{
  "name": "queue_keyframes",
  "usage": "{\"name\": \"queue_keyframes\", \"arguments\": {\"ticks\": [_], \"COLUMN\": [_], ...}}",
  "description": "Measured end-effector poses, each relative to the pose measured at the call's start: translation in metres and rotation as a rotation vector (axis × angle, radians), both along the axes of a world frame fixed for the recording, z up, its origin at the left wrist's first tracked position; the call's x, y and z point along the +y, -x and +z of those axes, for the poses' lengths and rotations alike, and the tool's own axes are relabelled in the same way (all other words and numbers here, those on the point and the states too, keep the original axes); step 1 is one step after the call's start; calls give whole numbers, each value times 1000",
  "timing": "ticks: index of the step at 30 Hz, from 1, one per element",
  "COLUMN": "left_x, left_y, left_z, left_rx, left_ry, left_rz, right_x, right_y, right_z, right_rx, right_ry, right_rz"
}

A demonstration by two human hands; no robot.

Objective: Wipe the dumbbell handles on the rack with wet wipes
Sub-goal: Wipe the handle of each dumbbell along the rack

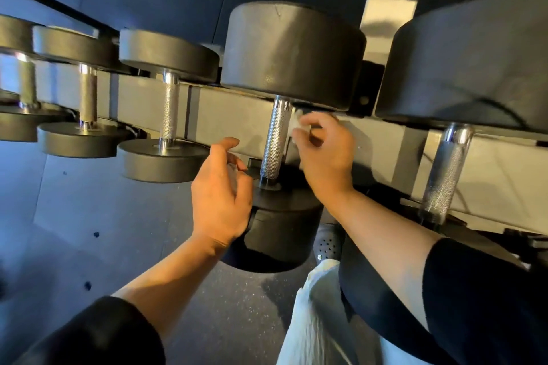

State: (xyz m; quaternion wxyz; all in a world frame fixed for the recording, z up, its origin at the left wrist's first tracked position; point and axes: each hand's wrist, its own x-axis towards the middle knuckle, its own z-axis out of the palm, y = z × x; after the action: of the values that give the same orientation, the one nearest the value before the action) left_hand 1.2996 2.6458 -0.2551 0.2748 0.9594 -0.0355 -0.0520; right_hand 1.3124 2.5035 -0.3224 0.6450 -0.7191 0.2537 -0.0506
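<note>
Pinching a white wet wipe (297, 123), the right hand (324, 154) is held just beside the knurled handle (274, 139) of a dumbbell racked mid-rack (237, 118). Left hand (221, 201) is loosely curled near the lower weight (278, 234); contents cannot be told.

no legible txt, labels or nos.

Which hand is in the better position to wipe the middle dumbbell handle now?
Right hand: it pinches the wet wipe beside the handle. The left hand has no wipe visible.
</note>
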Motion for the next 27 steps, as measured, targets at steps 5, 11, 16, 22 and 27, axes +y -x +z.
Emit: {"name": "queue_keyframes", "arguments": {"ticks": [5, 11, 16, 22, 27], "left_x": [-1, 3, 5, 11, 21], "left_y": [0, 0, 1, 0, -5], "left_z": [-1, -1, -3, -8, -6], "left_rx": [-20, -2, -54, -33, 29], "left_ry": [12, 44, 118, 256, 502], "left_rz": [-7, -29, -60, -51, -22], "right_x": [0, 12, 17, 16, 25], "right_y": [-1, 17, 23, -3, -6], "right_z": [-3, -2, -1, 10, 14], "right_rx": [-74, -42, -11, -189, -202], "right_ry": [115, 286, 183, 390, 618], "right_rz": [101, 449, 495, 41, 147]}}
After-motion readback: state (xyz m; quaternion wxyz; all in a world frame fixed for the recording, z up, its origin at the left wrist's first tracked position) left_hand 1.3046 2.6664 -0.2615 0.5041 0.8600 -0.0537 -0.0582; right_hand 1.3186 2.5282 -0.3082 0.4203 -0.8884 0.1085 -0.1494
